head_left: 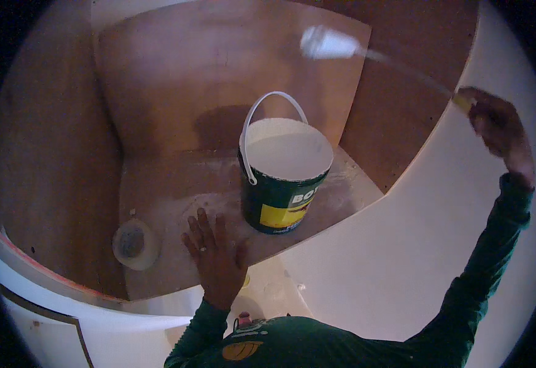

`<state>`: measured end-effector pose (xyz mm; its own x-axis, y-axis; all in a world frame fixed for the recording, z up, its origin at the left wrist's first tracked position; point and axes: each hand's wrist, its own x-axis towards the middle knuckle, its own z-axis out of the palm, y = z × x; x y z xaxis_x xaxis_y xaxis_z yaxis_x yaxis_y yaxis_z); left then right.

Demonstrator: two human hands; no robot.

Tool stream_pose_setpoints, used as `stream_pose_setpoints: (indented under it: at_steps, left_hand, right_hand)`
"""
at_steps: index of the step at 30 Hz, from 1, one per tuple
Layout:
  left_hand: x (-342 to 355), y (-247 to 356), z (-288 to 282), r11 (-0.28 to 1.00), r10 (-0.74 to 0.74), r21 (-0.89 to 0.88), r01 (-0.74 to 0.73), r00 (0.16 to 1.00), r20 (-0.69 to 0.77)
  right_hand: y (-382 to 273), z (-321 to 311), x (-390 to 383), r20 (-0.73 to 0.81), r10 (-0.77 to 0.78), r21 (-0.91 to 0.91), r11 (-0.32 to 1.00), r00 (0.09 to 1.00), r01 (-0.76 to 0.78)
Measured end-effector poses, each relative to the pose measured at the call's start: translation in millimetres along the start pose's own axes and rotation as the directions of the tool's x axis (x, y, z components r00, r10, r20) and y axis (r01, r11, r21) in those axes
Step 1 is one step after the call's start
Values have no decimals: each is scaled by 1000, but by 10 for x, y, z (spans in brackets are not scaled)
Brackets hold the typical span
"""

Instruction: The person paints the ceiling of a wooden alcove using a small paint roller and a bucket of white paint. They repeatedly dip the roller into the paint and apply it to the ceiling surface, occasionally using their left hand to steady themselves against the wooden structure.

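My right hand [492, 122] is closed on the handle of a long, thin tool [415, 76] with a white, blurred head [329, 44], raised in front of the brown back panel. A dark green bucket [280, 205] with a yellow label, white upright handle and pale white contents stands on the dusty cabinet floor [182, 190]. My left hand [212, 257] is open, fingers spread, over the cabinet floor at the bucket's front left. Whether it touches that surface I cannot tell. A small translucent container [136, 245] sits farther left.
Brown wooden panels [53, 147] enclose the compartment at left, back and right. A white surface [415, 245] frames it at the right and front, with a curved red-streaked edge [47, 273] at lower left. A white panel with a dark border [41, 331] is at bottom left.
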<state>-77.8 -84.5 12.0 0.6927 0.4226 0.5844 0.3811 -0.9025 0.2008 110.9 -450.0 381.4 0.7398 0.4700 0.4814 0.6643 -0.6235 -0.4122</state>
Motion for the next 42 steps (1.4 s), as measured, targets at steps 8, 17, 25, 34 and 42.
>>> stream_pose_setpoints:
  at_steps: [8, 17, 25, 34, 42]
  left_hand:
    - [62, -4, 20, 1000, -9, 8, 9, 1000, 15]
    - [45, -7, 61, 999, -10, 33, 10, 1000, 12]
    - [63, 25, 38, 999, -13, 44, 10, 999, 51]
    - [33, -10, 75, 999, 5, 35, -6, 1000, 10]
    - [52, 5, 54, 999, -13, 50, 12, 1000, 27]
  right_hand:
    - [-153, 771, 253, 354, -168, 91, 985, 920, 145]
    - [-129, 1410, 635, 554, -325, 134, 944, 767, 303]
    - [-172, 1161, 529, 499, -321, 279, 939, 805, 201]
    - [-166, 1000, 476, 504, -211, 91, 977, 838, 192]
    - [101, 1080, 445, 517, -306, 119, 951, 800, 286]
